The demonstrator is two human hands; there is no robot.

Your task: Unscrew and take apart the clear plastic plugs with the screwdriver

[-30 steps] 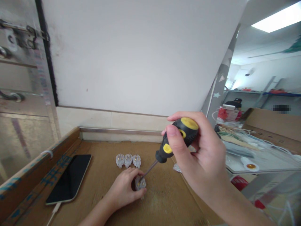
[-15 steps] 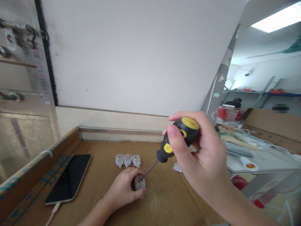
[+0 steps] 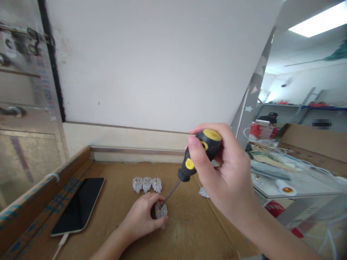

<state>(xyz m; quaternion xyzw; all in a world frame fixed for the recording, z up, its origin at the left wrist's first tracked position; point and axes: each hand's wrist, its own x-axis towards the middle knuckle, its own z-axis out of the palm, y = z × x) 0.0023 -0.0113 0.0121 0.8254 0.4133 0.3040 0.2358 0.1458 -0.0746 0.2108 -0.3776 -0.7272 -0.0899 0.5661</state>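
Currently, lower centre: left hand (image 3: 143, 213) pinches clear plug piece (image 3: 162, 211); right hand (image 3: 230, 171), right of centre, grips screwdriver (image 3: 187, 169), tip at piece. Advisable: press along its axis, piece braced.

The black-and-yellow screwdriver (image 3: 187, 170) slants, its handle between one and two o'clock from its tip, which meets the small clear plug (image 3: 163, 213) near six o'clock.

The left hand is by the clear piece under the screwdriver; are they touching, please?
Touching: the head view shows the left hand gripping the clear piece between thumb and finger.
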